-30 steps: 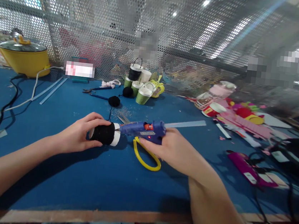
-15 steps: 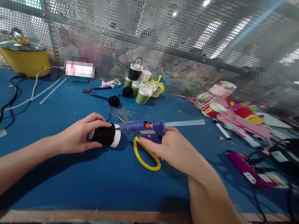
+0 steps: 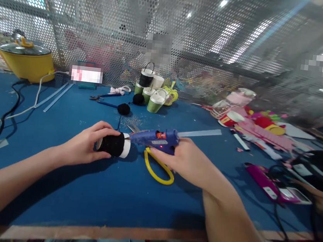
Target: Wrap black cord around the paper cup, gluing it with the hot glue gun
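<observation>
My left hand [image 3: 90, 146] is closed round a small white cup [image 3: 126, 149] lying on its side, most of it wrapped in black yarn [image 3: 112, 145]. In my right hand [image 3: 184, 158] is a blue hot glue gun [image 3: 159, 139] with a lit red light and a clear glue stick [image 3: 199, 133] out of its back. The gun's nozzle meets the cup near the edge of the yarn. A strand runs up from the cup to a black yarn ball [image 3: 123, 109]. Beneath the gun lie yellow-handled scissors [image 3: 158, 171], partly hidden.
Blue-handled pliers [image 3: 105, 102] lie beyond my left hand. Green, white and black small cups [image 3: 155, 103] stand near the mesh wall. A yellow pot [image 3: 26, 65] and cables are at left. Pink craft pieces [image 3: 260, 134] and a purple device [image 3: 271, 184] lie at right, near another person's hand [image 3: 321, 199].
My hands, the cup and the glue gun hold almost the same place. Another person's hand has come into view at the right edge, by the purple device.
</observation>
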A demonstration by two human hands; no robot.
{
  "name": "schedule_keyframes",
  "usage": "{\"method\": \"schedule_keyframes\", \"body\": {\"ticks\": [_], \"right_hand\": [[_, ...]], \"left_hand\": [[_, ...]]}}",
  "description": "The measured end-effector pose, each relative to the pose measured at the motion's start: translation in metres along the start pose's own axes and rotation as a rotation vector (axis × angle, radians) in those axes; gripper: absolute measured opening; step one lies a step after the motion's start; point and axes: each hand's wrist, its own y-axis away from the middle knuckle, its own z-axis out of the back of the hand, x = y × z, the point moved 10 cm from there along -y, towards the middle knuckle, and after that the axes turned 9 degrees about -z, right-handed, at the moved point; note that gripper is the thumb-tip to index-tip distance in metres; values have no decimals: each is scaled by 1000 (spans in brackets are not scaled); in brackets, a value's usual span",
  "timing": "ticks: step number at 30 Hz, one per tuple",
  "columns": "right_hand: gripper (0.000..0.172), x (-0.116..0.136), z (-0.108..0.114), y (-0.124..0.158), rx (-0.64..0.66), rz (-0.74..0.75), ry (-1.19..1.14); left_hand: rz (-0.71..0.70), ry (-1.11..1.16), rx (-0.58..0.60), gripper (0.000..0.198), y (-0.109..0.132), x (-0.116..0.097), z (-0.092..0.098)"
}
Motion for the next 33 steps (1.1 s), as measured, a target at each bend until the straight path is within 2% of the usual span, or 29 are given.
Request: {"method": "schedule_keyframes", "body": {"ticks": [9, 17, 25, 33], "right_hand": [[28, 4, -4, 3, 42, 27, 20], [30, 1, -9, 3, 65, 39, 50], [24, 6, 0, 1, -17, 50, 19], [29, 0, -1, -4, -28, -14, -23]], "left_hand": [[51, 28, -17, 47, 1, 11, 2], [70, 24, -32, 46, 0, 13, 3], [42, 13, -37, 47, 1, 7, 3], [3, -17, -6, 46, 1, -1, 0]]}}
